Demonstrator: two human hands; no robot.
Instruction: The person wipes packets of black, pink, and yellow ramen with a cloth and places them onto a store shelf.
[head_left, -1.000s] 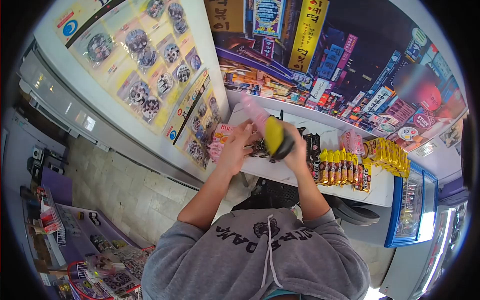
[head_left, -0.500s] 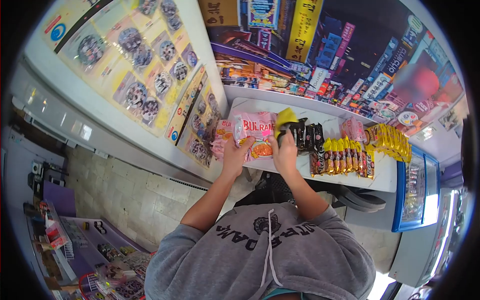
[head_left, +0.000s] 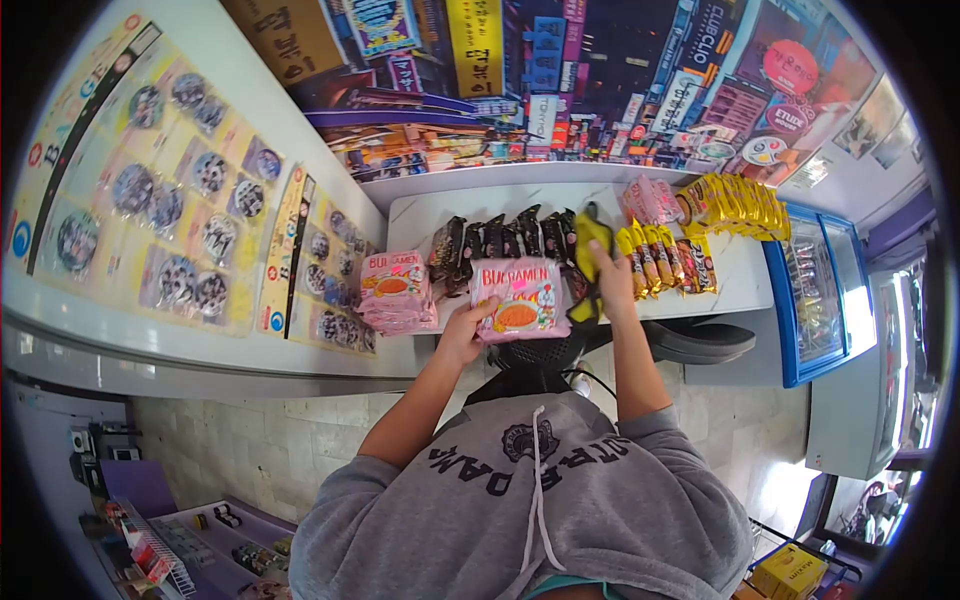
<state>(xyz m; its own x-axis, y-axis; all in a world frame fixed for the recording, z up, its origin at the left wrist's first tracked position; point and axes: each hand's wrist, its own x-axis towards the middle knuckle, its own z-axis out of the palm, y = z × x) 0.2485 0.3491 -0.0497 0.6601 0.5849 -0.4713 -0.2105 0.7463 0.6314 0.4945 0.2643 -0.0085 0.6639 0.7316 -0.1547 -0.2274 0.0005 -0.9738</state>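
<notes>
My left hand (head_left: 466, 332) grips a pink BULRAMEN noodle pack (head_left: 522, 298) by its left edge, with the front of the pack facing up. In my right hand (head_left: 616, 278) is a limp yellow-and-black cloth (head_left: 592, 238), bunched beside the pack, with its dark end hanging down. A stack of similar pink packs (head_left: 396, 285) lies left of my left hand. Behind the held pack runs a row of black noodle packs (head_left: 497, 240), partly hidden by it. Just right of my right hand stand several yellow-and-brown packs (head_left: 655, 262) in a row.
The white marble-patterned table (head_left: 745, 285) stands against a mural wall. At its back right are more pink packs (head_left: 652, 200) and a row of yellow packs (head_left: 740, 207). A blue-framed freezer (head_left: 785, 375) borders it on the right, and a badge display (head_left: 165, 190) on the left. A black chair (head_left: 700, 343) sits at the front edge.
My view has shifted. The held pack has come away from the pink stack, toward me and to the right. My right hand has moved off the pack to the right, with the cloth.
</notes>
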